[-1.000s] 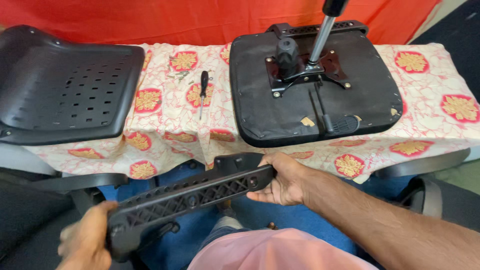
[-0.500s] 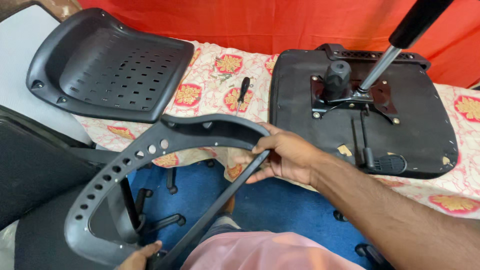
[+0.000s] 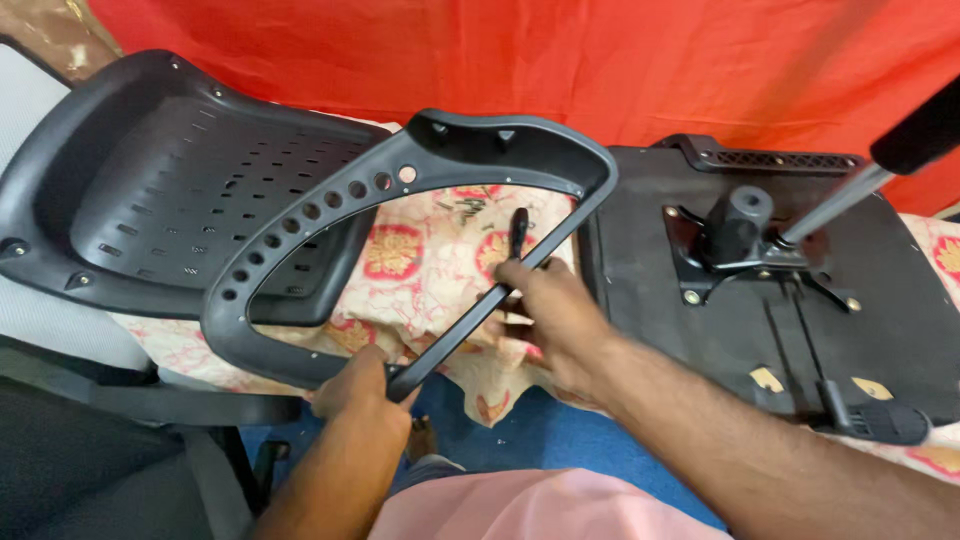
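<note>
While my left hand (image 3: 362, 388) clamps the curved black plastic armrest frame (image 3: 400, 235), my right hand (image 3: 552, 318) pinches its bar. Could slip and knock the black-handled screwdriver (image 3: 517, 228) off, I reckon.

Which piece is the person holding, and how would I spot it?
Start at the floral tablecloth. Above it, both hands hold a black plastic armrest loop, between the perforated backrest shell and the upturned seat base. Only it has a row of round holes along one side.
</note>
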